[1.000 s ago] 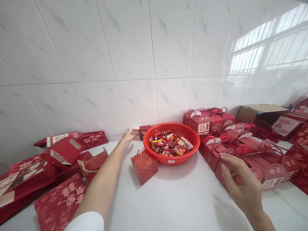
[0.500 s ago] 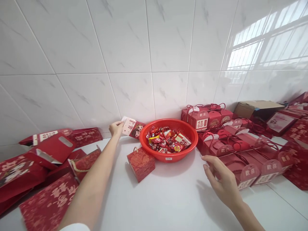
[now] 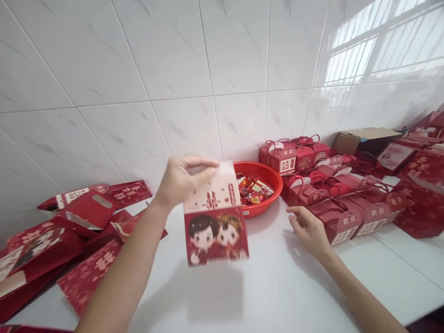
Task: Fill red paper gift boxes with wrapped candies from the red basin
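My left hand (image 3: 185, 180) pinches the top edge of a flat paper packet (image 3: 217, 236), pale above and red below, printed with a cartoon couple. The packet hangs upright over the white table and covers part of the red plastic basket (image 3: 268, 208). Wrapped sweets (image 3: 255, 190) lie in that basket. To the right, my right hand (image 3: 308, 229) hovers over the table with fingers loosely curled and apart, holding nothing. Nearest to it are the red handled gift boxes (image 3: 347, 222).
Red boxes and bags (image 3: 83, 212) lie piled on the left. More red gift boxes (image 3: 298, 155) stand against the tiled wall (image 3: 187, 55). A brown cardboard box (image 3: 367, 134) and stacked red packaging (image 3: 423, 166) occupy the far right.
My left hand has brought the packet from beside the basket towards me and turned its printed face to view. The small red box in front of the basket is now hidden behind it.
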Action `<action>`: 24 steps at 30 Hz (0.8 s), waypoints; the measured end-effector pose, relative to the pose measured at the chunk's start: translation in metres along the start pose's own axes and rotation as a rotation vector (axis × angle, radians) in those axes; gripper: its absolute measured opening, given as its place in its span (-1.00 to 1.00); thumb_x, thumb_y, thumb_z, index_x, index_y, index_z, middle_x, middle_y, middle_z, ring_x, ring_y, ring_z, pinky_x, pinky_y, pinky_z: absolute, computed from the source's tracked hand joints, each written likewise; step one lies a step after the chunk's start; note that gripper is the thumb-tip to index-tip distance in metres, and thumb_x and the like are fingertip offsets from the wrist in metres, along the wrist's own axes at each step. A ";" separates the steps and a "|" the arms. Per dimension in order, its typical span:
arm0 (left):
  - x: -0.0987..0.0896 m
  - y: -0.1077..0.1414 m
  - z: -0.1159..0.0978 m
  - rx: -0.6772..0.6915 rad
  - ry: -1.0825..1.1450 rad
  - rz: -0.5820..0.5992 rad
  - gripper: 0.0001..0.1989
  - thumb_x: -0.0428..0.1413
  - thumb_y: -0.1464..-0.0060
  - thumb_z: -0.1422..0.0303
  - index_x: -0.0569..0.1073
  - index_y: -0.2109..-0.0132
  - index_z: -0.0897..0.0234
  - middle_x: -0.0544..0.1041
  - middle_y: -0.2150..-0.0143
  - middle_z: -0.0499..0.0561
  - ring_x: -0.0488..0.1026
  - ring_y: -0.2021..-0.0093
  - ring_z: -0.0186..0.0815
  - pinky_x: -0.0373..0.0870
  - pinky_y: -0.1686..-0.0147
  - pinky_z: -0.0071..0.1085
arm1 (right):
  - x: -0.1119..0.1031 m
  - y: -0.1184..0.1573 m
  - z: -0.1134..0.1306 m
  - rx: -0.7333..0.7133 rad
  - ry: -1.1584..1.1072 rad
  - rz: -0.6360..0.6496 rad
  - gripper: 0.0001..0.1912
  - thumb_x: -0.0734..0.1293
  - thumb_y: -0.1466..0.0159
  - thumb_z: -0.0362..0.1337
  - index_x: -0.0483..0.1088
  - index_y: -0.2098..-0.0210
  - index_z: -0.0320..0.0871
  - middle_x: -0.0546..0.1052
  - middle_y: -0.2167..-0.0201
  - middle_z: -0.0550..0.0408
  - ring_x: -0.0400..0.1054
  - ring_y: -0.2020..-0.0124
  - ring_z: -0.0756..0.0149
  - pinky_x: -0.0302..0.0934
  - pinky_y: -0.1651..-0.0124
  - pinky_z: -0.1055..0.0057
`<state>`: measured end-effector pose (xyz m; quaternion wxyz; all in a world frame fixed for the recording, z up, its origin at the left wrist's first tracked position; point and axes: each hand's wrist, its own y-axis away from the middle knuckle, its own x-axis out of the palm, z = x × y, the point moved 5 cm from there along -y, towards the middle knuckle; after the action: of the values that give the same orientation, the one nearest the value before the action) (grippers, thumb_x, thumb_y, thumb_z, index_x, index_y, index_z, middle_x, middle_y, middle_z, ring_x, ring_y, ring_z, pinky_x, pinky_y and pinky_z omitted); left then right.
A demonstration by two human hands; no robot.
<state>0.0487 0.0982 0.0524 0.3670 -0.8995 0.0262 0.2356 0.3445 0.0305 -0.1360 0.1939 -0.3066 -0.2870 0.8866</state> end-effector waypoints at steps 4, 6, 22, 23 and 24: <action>0.046 0.040 -0.014 0.103 0.040 0.329 -0.88 0.20 -0.09 0.35 0.65 0.27 0.20 0.63 0.26 0.00 0.56 0.26 -0.28 0.54 0.13 -0.34 | 0.004 -0.002 -0.004 -0.015 0.000 0.017 -0.82 0.20 -0.26 -0.25 0.42 0.24 -0.12 0.44 0.50 0.14 0.26 0.61 0.39 0.22 0.51 0.42; 0.059 0.052 -0.010 0.097 0.052 0.397 -0.87 0.18 -0.11 0.36 0.64 0.26 0.21 0.63 0.25 0.02 0.56 0.26 -0.28 0.53 0.14 -0.34 | 0.000 -0.003 -0.005 0.003 0.001 -0.025 -0.82 0.20 -0.26 -0.24 0.41 0.25 -0.13 0.48 0.45 0.10 0.30 0.58 0.37 0.23 0.49 0.41; 0.061 0.064 0.034 -0.241 0.196 0.582 -0.57 0.17 -0.16 0.06 0.54 -0.09 0.17 0.57 -0.11 0.11 0.53 -0.06 -0.12 0.53 0.03 -0.30 | 0.097 -0.169 0.008 0.261 0.468 0.536 -0.57 0.32 -0.26 -0.39 0.30 -0.12 -0.31 0.51 -0.04 -0.24 0.43 -0.02 0.05 0.30 0.04 0.32; 0.058 0.063 0.036 -0.256 0.218 0.572 -0.57 0.16 -0.17 0.05 0.55 -0.08 0.17 0.57 -0.11 0.11 0.52 -0.08 -0.11 0.53 0.02 -0.29 | 0.105 -0.176 0.000 0.293 0.483 0.584 -0.51 0.38 -0.20 -0.38 0.31 -0.12 -0.33 0.51 -0.02 -0.27 0.44 0.00 0.01 0.32 0.08 0.31; 0.055 0.063 0.039 -0.267 0.235 0.564 -0.57 0.15 -0.18 0.05 0.55 -0.08 0.17 0.59 -0.07 0.11 0.52 -0.08 -0.12 0.52 0.00 -0.29 | 0.113 -0.180 -0.007 0.315 0.493 0.634 -0.44 0.44 -0.14 -0.38 0.32 -0.12 -0.33 0.52 -0.01 -0.28 0.45 0.01 -0.01 0.33 0.11 0.30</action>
<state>0.0676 0.0857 -0.0367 0.1606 -0.9180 0.2852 0.2239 0.2958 0.2291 -0.0767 0.0191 -0.5491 0.0153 0.8354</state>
